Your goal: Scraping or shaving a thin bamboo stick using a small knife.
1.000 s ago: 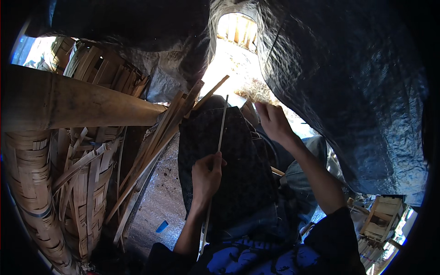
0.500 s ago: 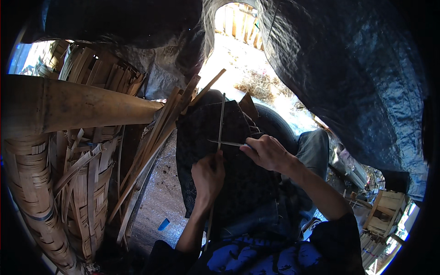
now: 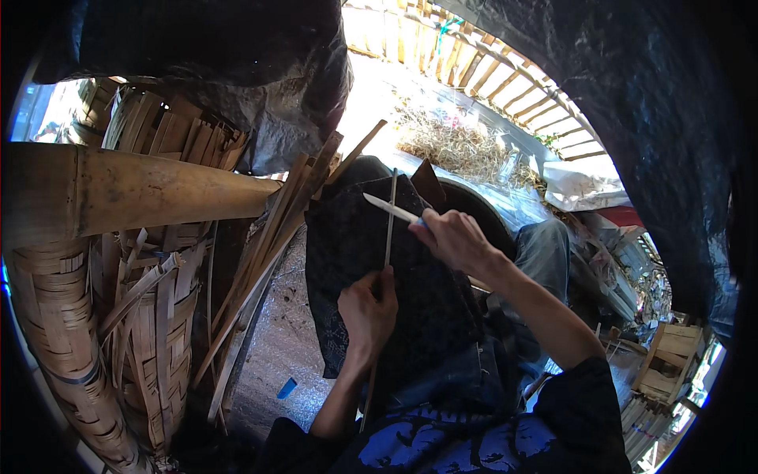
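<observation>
My left hand is closed around a thin strip of bamboo or wood, which stands up past the thumb and runs on below the hand toward my body. In my right hand, the fingers wrap the handle of a knife. Its pale blade crosses the strip a little above my left hand, with the tip pointing to the upper left. From this angle I cannot tell whether the blade touches the strip. A dark patterned cloth lies over my lap beneath both hands.
A thick bamboo pole juts in from the left above woven bamboo. Long split slats lean beside my lap. Dark plastic sheeting hangs overhead. A small blue piece lies on the floor. Dry straw lies ahead.
The knife has moved up along the strip, away from my left hand, and its blade is now more tilted. The sheeting at the upper right has shifted, showing more straw and fence.
</observation>
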A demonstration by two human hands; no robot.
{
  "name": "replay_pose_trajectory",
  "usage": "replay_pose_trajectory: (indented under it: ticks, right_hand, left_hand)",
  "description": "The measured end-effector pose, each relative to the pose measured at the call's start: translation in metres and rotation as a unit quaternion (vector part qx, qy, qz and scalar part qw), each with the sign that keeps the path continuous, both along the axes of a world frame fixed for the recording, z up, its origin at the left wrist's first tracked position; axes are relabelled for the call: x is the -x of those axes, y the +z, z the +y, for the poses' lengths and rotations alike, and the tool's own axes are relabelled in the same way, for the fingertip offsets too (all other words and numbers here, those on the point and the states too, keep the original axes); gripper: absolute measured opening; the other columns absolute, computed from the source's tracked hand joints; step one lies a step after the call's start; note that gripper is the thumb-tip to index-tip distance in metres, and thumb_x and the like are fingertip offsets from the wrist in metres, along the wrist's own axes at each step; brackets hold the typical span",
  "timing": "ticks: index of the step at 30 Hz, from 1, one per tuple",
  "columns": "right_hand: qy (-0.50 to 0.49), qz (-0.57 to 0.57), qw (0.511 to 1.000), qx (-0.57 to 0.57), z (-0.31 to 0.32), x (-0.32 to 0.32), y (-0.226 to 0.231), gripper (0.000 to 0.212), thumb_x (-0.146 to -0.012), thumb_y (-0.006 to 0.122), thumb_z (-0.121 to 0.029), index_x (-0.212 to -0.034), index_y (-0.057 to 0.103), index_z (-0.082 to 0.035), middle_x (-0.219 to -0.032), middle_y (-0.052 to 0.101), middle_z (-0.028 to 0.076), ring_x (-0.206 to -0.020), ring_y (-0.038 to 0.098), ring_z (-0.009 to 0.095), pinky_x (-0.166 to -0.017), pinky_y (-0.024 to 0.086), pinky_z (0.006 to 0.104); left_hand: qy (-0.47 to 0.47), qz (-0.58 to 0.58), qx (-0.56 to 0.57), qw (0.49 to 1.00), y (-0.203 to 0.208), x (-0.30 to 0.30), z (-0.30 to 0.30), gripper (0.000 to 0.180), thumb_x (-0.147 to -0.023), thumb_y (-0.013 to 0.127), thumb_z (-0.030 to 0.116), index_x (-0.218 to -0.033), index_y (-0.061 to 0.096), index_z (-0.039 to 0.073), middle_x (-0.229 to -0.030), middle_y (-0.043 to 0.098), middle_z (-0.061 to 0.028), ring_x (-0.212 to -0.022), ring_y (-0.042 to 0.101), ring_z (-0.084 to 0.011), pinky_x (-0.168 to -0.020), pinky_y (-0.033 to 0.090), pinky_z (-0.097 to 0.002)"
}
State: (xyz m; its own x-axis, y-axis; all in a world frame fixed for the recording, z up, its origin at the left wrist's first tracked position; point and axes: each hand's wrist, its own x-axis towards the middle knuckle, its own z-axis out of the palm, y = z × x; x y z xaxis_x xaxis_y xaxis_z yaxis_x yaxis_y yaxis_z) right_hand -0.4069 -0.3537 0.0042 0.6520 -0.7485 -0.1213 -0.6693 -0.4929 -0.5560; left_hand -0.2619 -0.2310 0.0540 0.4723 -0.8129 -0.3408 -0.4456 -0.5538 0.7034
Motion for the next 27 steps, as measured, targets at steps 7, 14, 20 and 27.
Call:
replay_pose_trajectory:
  ticks: [7, 14, 20, 27]
  right_hand:
    - [0.043, -0.011, 0.999, 0.023, -0.034, -0.012, -0.023, 0.040, -0.095, 0.053, -0.035, -0.074, 0.051, -0.001, -0.050, 0.051, 0.017, -0.049, 0.058, 0.036, -0.045, 0.045, 0.0433]
    - [-0.060, 0.084, 0.994, 0.028, -0.081, -0.002, -0.058, 0.048, -0.097, 0.047, -0.040, -0.071, 0.056, -0.002, -0.053, 0.057, 0.017, -0.050, 0.062, 0.032, -0.048, 0.050, 0.0410]
    - [-0.162, -0.090, 0.983, -0.005, -0.075, 0.025, -0.014, 0.046, -0.099, 0.044, -0.035, -0.074, 0.056, 0.002, -0.058, 0.054, 0.024, -0.058, 0.060, 0.040, -0.049, 0.043, 0.0449]
    - [-0.096, -0.134, 0.976, -0.142, -0.006, 0.023, 0.045, 0.041, -0.099, 0.044, -0.031, -0.073, 0.048, 0.001, -0.058, 0.047, 0.022, -0.057, 0.052, 0.041, -0.052, 0.038, 0.0427]
  left_hand:
    - [0.023, 0.022, -0.010, 0.999, 0.001, -0.008, -0.002, 0.034, -0.091, 0.058, 0.025, -0.072, 0.066, -0.003, -0.054, 0.058, -0.0146, -0.047, 0.058, -0.0222, -0.047, 0.038, -0.0358]
    - [0.010, 0.041, -0.001, 0.999, 0.008, -0.001, -0.002, 0.034, -0.092, 0.058, 0.023, -0.070, 0.066, -0.002, -0.049, 0.054, -0.0092, -0.043, 0.051, -0.0145, -0.046, 0.035, -0.0323]
    - [0.048, 0.103, -0.013, 0.993, 0.006, -0.013, -0.003, 0.029, -0.091, 0.061, 0.022, -0.074, 0.068, 0.000, -0.052, 0.058, -0.0055, -0.046, 0.052, -0.0086, -0.046, 0.035, -0.0283]
    - [0.024, 0.098, 0.009, 0.995, 0.008, -0.014, -0.017, 0.024, -0.088, 0.066, 0.020, -0.078, 0.069, -0.002, -0.058, 0.061, -0.0041, -0.050, 0.055, -0.0087, -0.048, 0.039, -0.0248]
